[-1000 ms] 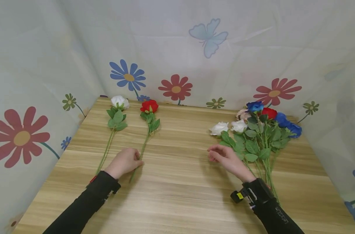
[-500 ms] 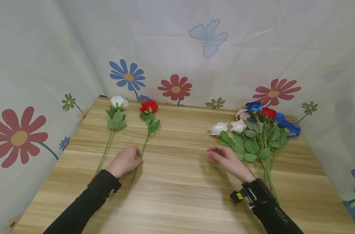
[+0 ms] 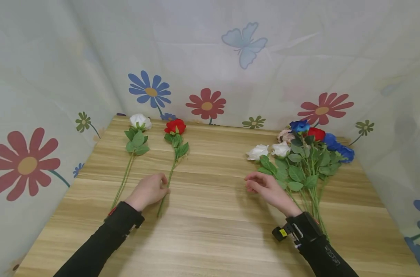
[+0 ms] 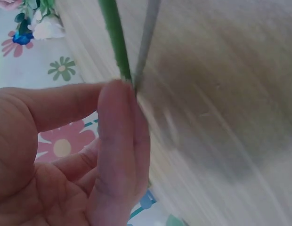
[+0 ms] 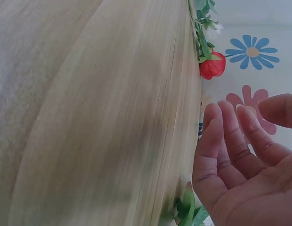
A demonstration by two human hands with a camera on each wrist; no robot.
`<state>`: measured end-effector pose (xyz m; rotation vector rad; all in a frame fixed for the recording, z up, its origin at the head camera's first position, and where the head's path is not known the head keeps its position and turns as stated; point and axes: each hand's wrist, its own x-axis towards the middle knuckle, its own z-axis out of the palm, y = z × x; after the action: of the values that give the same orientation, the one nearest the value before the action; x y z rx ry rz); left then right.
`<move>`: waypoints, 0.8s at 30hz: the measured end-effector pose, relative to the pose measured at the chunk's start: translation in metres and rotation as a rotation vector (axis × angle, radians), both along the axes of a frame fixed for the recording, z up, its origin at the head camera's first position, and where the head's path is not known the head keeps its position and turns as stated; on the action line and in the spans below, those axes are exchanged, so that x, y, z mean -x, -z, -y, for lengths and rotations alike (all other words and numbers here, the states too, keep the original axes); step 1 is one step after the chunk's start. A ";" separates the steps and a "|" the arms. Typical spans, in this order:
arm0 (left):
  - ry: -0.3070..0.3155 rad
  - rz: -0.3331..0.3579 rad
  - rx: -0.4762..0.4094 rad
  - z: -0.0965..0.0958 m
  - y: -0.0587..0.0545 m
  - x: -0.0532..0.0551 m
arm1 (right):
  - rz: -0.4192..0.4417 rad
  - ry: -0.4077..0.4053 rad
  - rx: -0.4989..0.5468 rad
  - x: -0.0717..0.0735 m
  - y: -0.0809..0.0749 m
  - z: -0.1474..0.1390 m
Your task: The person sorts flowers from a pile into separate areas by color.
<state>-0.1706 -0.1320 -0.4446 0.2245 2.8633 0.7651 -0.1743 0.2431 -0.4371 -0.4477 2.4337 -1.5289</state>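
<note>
My left hand (image 3: 148,191) pinches the green stem (image 4: 115,40) of a red rose (image 3: 175,126) between thumb and fingers, low on the stem. The bloom points to the back of the table, with its leaves just below it. Left of it, a white rose (image 3: 140,121) lies with its stem running toward my left wrist. My right hand (image 3: 269,191) hovers at the left side of a bunch of roses, its fingers loosely bent. In the right wrist view the space between thumb and fingers (image 5: 233,141) holds nothing.
The bunch at the right has white roses (image 3: 257,152), a pale pink rose (image 3: 285,135), a red rose (image 3: 315,134) and blue roses (image 3: 345,153), stems overlapping. A printed curtain (image 3: 196,46) surrounds the wooden table (image 3: 213,238) at the back and sides.
The lower end of the red rose's stem has swung slightly to the right in my left fingers. My right hand has stayed in place.
</note>
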 end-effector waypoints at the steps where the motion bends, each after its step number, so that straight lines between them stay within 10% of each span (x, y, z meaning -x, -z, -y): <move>1: 0.001 -0.024 0.010 0.000 0.000 0.000 | -0.013 0.006 -0.018 0.000 0.000 0.000; 11: 0.072 -0.255 0.020 -0.019 -0.008 0.003 | -0.234 0.047 -0.236 0.000 0.003 -0.001; 24: 0.225 -0.354 -0.083 -0.068 -0.018 0.010 | -0.397 0.116 -0.384 -0.009 -0.004 -0.015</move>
<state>-0.1811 -0.0638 -0.4263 0.7487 3.0527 0.8738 -0.1655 0.2579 -0.4329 -0.5830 3.0186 -1.0417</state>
